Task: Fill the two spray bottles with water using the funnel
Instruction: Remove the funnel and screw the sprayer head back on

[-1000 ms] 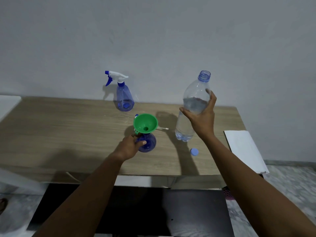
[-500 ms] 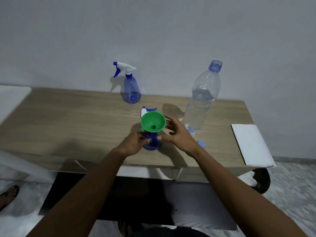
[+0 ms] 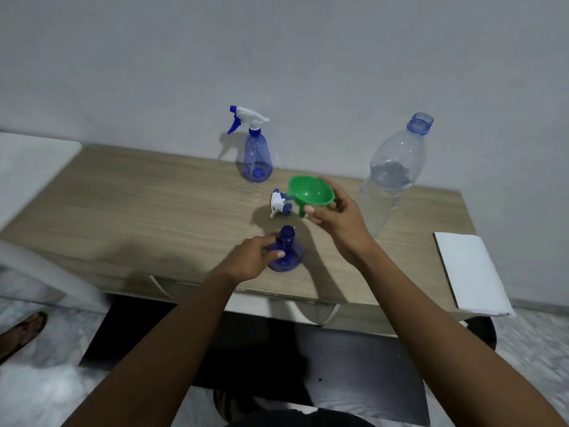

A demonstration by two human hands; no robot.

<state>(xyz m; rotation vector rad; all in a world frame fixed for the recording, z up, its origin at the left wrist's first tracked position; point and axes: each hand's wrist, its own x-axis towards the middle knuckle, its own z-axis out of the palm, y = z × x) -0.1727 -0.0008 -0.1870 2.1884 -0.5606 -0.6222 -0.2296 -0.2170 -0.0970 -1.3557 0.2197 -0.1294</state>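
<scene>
My left hand [image 3: 254, 257] grips the neck of an open blue spray bottle [image 3: 288, 255] standing near the table's front edge. The green funnel [image 3: 311, 192] is lifted clear of that bottle, held in my right hand [image 3: 337, 218] above and to the right of the bottle's mouth. The bottle's white and blue spray head [image 3: 279, 204] lies on the table just behind it. A second blue spray bottle [image 3: 257, 161] with its spray head on stands at the back by the wall. A large clear water bottle [image 3: 392, 177], uncapped and partly full, stands to the right.
The wooden table [image 3: 138, 217] runs left to right against a grey wall. A white sheet [image 3: 471, 272] lies over its right end. A white surface [image 3: 27, 158] adjoins the left end. A sandalled foot [image 3: 21, 332] shows on the floor at the lower left.
My right hand let go of the water bottle, moved to the funnel and lifted it out of the near spray bottle. My left hand stayed on that bottle.
</scene>
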